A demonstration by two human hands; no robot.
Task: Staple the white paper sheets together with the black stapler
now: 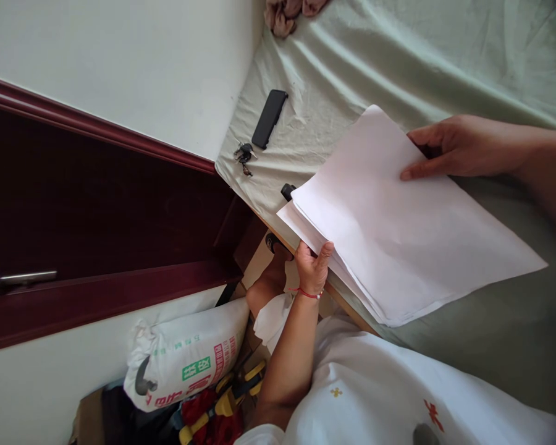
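Note:
Several large white sheets of paper [370,228] are held up over the edge of the bed, slightly fanned on their left side. My left hand [313,267], with a red string bracelet at the wrist, grips the near left edge, thumb on top and fingers underneath. At the far right edge, my right hand [449,148] pinches the sheets, its thumb on the upper face and the other fingers partly hidden behind. A small black object [288,191] pokes out beside the paper's left corner, mostly covered.
On the green bed sheet [445,55] lie a black phone [269,118] and a bunch of keys [244,153]. Brown cloth [285,15] is bunched by the wall. A dark red door [97,185] stands left, with a white printed sack [189,352] and yellow-and-black items [227,402] on the floor.

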